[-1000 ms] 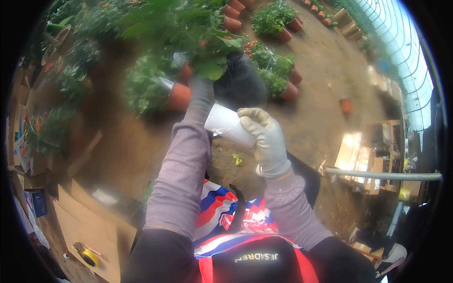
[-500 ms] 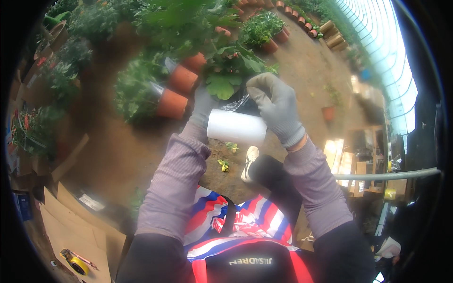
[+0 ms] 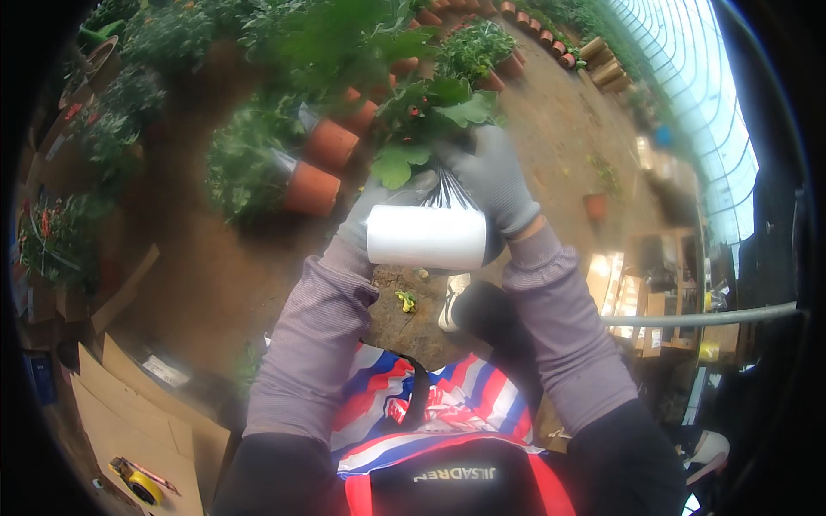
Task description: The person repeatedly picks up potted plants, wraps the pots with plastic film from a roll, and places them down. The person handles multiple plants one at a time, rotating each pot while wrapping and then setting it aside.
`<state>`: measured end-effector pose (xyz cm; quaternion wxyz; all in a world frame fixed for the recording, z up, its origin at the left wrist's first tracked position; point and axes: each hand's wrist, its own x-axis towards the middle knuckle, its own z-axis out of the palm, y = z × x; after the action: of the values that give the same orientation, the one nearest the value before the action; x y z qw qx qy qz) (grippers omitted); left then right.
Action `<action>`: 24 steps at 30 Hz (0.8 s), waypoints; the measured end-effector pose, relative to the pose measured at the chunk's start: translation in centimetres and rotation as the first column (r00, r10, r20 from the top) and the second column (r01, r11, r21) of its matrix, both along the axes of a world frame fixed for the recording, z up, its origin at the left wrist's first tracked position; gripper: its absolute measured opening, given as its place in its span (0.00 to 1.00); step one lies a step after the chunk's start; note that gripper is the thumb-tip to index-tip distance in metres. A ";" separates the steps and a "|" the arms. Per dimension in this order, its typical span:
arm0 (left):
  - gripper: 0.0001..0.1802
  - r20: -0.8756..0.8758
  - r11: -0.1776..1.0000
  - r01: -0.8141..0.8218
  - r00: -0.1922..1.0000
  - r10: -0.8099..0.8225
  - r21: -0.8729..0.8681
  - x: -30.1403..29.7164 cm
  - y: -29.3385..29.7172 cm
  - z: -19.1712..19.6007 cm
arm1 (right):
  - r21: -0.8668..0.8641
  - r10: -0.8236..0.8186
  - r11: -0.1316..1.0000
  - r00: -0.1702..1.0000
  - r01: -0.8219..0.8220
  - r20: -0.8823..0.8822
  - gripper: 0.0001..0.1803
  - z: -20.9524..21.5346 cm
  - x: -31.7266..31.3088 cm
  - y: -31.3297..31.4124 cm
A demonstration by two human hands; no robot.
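Note:
Both my hands wear grey gloves and are held up together in front of my body. Between them is a leafy green plant [image 3: 400, 159] with small red buds and broad lobed leaves. My left hand [image 3: 370, 205] closes around the plant's base on the left, its fingers partly hidden by leaves and a white roll [image 3: 426, 236]. The roll lies crosswise just below the hands. Clear plastic film [image 3: 452, 191] rises from it in gathered folds toward the plant. My right hand [image 3: 499, 181], blurred, is closed at the film's right side, its fingertips among the leaves.
Terracotta-coloured pots [image 3: 311, 189] with plants lie tipped over at left of centre. Another small potted plant [image 3: 596, 205] stands on the soil at right. Cardboard [image 3: 129, 413] and a yellow tape measure [image 3: 142, 486] are at lower left. A pale pipe [image 3: 705, 318] juts in at right.
My right hand has moved inward and slightly up, against the leaves. The film now spreads in folds above the roll. The roll has shifted a little left and turned more level.

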<state>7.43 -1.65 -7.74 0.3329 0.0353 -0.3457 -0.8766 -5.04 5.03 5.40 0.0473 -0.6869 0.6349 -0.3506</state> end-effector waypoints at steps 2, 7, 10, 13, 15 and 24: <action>0.17 -0.089 0.995 0.008 0.996 0.001 0.099 -0.6 0.0 -0.8 | 0.131 -0.145 0.982 0.986 0.133 0.081 0.14 -1.3 -0.8 -0.6; 0.16 -0.171 0.970 0.041 0.985 0.000 0.239 -2.4 -0.2 -1.9 | 0.245 -0.242 0.951 0.946 0.187 0.218 0.15 -1.6 -1.2 -1.3; 0.17 -0.130 0.959 -0.015 0.990 0.053 0.282 -2.9 -0.7 -1.6 | 0.058 -0.188 0.976 0.671 0.210 0.717 0.19 1.6 1.7 0.8; 0.17 -0.100 0.946 -0.093 0.987 0.130 0.312 -2.4 -1.1 -1.0 | -0.116 -0.033 0.973 0.620 0.199 0.784 0.25 2.7 6.1 5.8; 0.17 -0.090 0.940 -0.132 0.982 0.168 0.313 -2.0 -1.6 -0.7 | -0.101 -0.084 0.978 0.786 0.182 0.612 0.28 0.6 7.6 7.2; 0.19 0.215 0.856 -0.422 0.904 0.370 0.299 -0.6 -4.2 -0.6 | 0.152 0.090 0.981 0.981 -0.117 0.171 0.28 -2.2 6.6 11.2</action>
<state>6.83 -5.82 -8.36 0.4685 0.2284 -0.1990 -0.8299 1.56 16.27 3.20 0.1727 -0.6820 0.6185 -0.3500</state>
